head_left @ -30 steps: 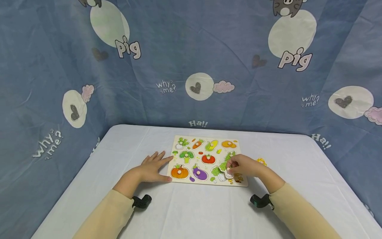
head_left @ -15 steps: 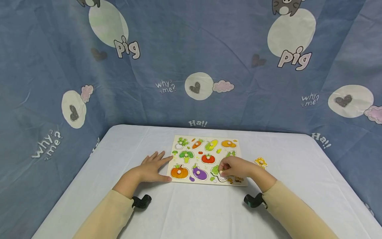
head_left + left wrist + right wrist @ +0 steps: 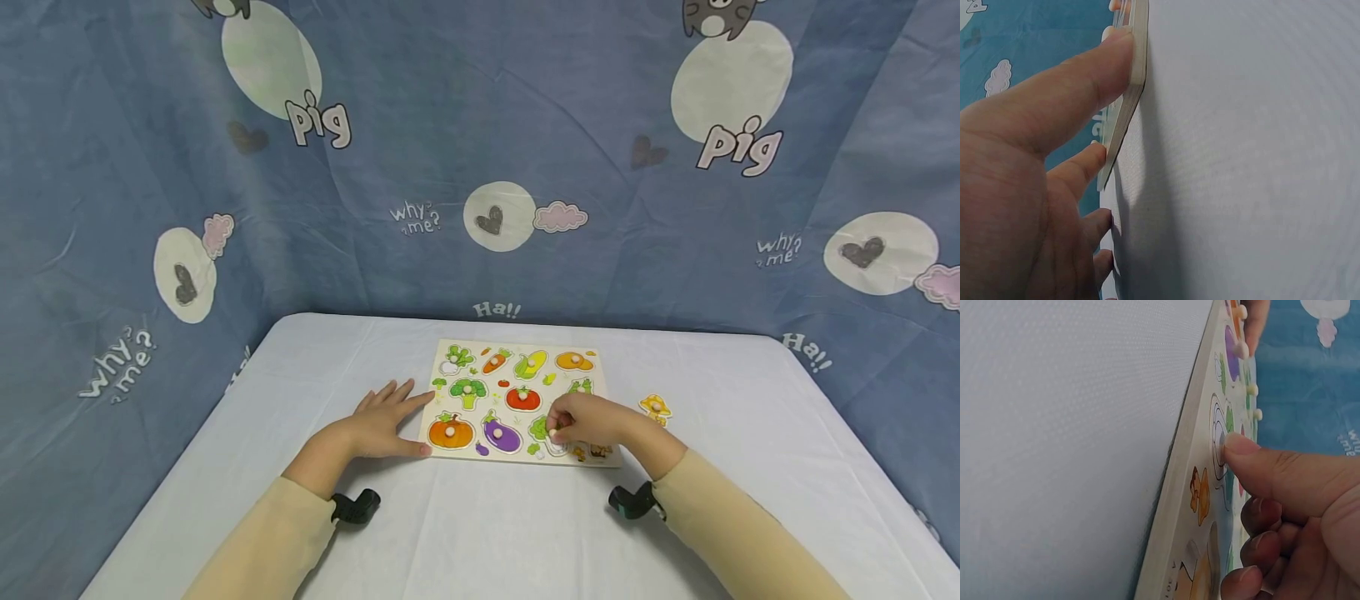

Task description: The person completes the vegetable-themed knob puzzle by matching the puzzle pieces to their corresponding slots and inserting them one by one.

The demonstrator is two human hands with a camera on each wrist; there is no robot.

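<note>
A wooden vegetable puzzle board [image 3: 517,457] with knobbed pieces lies flat on the table. My right hand [image 3: 592,417] pinches the small knob of a Chinese cabbage piece [image 3: 537,428] between thumb and index finger, over the board's lower right. In the right wrist view the white part of the cabbage [image 3: 1217,431] shows beside the thumb, close against the board. My left hand [image 3: 382,425] is spread at the board's left edge; in the left wrist view its thumb [image 3: 1085,81] touches the board's corner. A yellow mushroom piece [image 3: 656,407] lies right of the board.
Pumpkin [image 3: 451,432], eggplant [image 3: 501,435], tomato [image 3: 523,399] and several other vegetable pieces sit in the board. A white cloth covers the table [image 3: 510,533]. A blue printed curtain [image 3: 420,267] hangs behind it.
My right hand has moved left with the cabbage piece and come down over the board's lower right, uncovering the mushroom piece. The left hand stays in place.
</note>
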